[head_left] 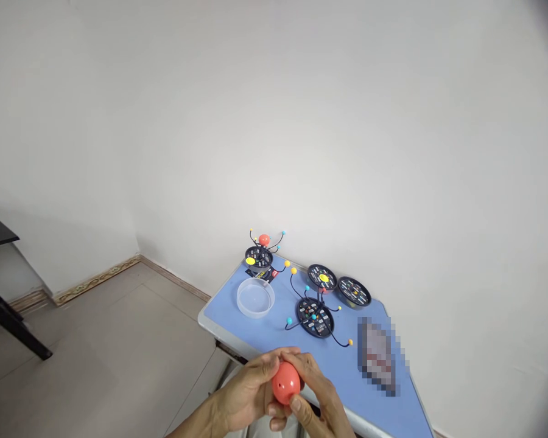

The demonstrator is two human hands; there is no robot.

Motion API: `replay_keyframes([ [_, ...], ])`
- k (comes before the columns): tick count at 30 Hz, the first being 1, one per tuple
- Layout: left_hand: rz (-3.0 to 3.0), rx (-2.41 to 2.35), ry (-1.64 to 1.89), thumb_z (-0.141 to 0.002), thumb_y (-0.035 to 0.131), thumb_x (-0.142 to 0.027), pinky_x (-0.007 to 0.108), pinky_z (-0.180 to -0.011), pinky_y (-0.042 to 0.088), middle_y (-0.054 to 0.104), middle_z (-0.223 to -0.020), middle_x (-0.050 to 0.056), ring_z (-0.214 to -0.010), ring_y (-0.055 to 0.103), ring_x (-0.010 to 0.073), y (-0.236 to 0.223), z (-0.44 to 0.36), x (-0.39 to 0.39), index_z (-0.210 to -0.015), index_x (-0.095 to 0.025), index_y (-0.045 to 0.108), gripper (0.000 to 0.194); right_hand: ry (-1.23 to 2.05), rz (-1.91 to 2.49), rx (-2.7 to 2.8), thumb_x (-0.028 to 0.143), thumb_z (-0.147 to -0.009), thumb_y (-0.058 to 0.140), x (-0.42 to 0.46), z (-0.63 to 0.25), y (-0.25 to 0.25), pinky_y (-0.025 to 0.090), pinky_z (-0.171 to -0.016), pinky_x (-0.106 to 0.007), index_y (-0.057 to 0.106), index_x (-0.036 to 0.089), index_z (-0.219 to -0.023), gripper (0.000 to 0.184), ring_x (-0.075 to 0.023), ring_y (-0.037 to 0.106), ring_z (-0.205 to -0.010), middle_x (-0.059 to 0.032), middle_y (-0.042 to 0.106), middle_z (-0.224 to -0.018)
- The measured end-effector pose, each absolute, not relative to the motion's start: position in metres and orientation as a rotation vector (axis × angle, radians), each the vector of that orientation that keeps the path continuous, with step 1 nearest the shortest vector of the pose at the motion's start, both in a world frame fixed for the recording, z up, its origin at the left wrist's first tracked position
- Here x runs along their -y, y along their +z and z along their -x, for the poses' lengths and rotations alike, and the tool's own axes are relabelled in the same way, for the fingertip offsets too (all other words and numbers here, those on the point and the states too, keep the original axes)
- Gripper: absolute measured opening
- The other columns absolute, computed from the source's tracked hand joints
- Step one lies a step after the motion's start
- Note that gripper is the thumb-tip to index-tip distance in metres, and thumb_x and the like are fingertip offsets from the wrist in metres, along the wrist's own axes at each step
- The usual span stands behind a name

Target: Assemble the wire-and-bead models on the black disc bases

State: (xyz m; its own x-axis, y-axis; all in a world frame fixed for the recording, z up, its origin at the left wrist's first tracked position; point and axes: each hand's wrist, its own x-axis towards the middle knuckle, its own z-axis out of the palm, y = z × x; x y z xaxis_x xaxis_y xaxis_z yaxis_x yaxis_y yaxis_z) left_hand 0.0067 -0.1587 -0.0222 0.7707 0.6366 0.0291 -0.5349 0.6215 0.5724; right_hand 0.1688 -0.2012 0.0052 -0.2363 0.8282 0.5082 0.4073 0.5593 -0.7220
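A glossy orange-red ball (286,383) with a small dark hole in its side is held between my two hands, just off the near edge of the table. My left hand (249,389) grips it from the left, thumb on top. My right hand (317,395) closes round it from the right, with the thumb at its lower side. Beyond my hands, a solar-system model (315,317) stands on the table, its curved black arms tipped with yellow and blue balls over a round black base printed with small pictures. A clear round plastic lid or dish (256,298) lies to its left.
On the blue table (228,316), a similar model with a red ball (263,239) stands at the back left, by a dark printed card (269,275). Two round black discs (322,277) (354,292) lie at the back. A pixelated item (378,356) is at right. A wall rises behind.
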Motion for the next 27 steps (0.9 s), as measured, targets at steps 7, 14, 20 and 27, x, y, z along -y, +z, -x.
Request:
replay_keyframes([
  [7,-0.581,-0.180,0.639,-0.081,0.065,-0.062,0.023,-0.047,0.043,0.057,-0.061,0.001,-0.047,0.049,0.0097,-0.018,-0.024,0.158,-0.090,-0.012,0.066,0.051,0.535,1.094,1.688,0.050,-0.093,0.052,0.204,-0.173,-0.011,0.057,-0.085,-0.036,0.063,0.025,-0.124,0.041,-0.0265,0.066,-0.102,-0.0089,0.069,-0.113],
  [14,-0.851,-0.534,1.013,-0.073,0.074,-0.061,0.033,-0.071,0.053,0.068,-0.079,0.004,-0.071,0.066,0.0183,-0.008,-0.025,0.172,-0.108,-0.016,0.061,0.059,0.180,1.028,1.756,0.034,-0.093,0.059,0.195,-0.179,-0.012,0.054,-0.079,-0.038,0.058,0.027,-0.130,0.037,-0.0254,0.062,-0.093,-0.0087,0.068,-0.104],
  [20,-1.026,-0.576,1.088,-0.074,0.077,-0.054,0.029,-0.077,0.049,0.071,-0.084,0.007,-0.083,0.064,0.0188,0.013,-0.018,0.182,-0.093,-0.014,0.066,0.045,0.072,1.032,1.836,0.039,-0.094,0.056,0.197,-0.178,-0.018,0.057,-0.077,-0.037,0.051,0.026,-0.138,0.046,-0.0259,0.065,-0.094,-0.0122,0.064,-0.112],
  [27,-0.987,-0.482,1.031,-0.078,0.072,-0.056,0.034,-0.071,0.054,0.069,-0.081,0.007,-0.071,0.064,0.0179,0.014,-0.014,0.181,-0.093,-0.013,0.067,0.046,0.132,0.942,1.984,0.044,-0.099,0.041,0.197,-0.183,-0.001,0.057,-0.080,-0.029,0.046,0.029,-0.142,0.047,-0.0241,0.067,-0.103,-0.0115,0.064,-0.117],
])
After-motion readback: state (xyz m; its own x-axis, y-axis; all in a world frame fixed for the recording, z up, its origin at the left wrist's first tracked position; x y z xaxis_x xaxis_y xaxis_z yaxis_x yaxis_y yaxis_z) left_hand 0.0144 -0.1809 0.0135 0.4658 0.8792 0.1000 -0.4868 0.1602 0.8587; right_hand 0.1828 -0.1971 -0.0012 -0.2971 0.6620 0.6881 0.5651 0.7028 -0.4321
